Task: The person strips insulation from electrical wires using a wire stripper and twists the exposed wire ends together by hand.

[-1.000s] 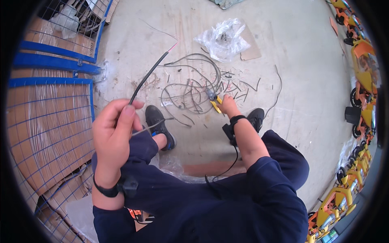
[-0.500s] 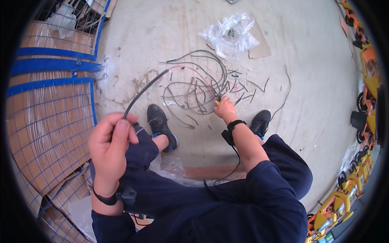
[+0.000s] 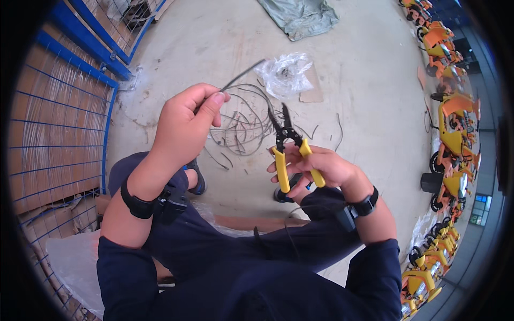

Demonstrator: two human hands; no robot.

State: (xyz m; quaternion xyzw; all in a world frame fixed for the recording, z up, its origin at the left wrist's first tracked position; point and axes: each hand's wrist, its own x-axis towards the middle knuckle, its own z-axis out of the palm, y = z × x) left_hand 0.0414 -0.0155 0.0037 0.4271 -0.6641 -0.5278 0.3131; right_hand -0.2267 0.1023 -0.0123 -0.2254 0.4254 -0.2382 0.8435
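Wire strippers (image 3: 292,147), yellow handles, black jaws, sit in the right hand (image 3: 321,168); fingers wrapped round both handles, jaws standing apart and pointing up and away from the body. Left hand (image 3: 184,125) is closed in a pinch on a thin dark wire (image 3: 243,73), thumb against forefinger, free end running up and right past the fingertips. Wire tip and tool jaws are near each other but apart, nothing between the blades yet.

On the concrete floor (image 3: 364,96) beyond the hands: loose tangle of grey wire offcuts (image 3: 241,123), crumpled clear plastic bag (image 3: 286,72) on a cardboard scrap, a grey-green cloth (image 3: 302,16) further off. Blue mesh cage (image 3: 59,123) with cardboard inside on the left, row of orange ride-on toys (image 3: 455,128) along the right edge. Person is seated, dark trousers, black shoe (image 3: 197,179) under the left wrist, black bands on both wrists.

Risks as I read it:
- Wire is held well back from its tip, so the free end can flex and miss the notch.
- Wrong notch or too hard a squeeze likely nicks or cuts the conductor instead of just the jacket.
- Left fingertips sit near the blade line; a slip when pulling could bring them in.
- Offcuts underfoot could snag the shoe.
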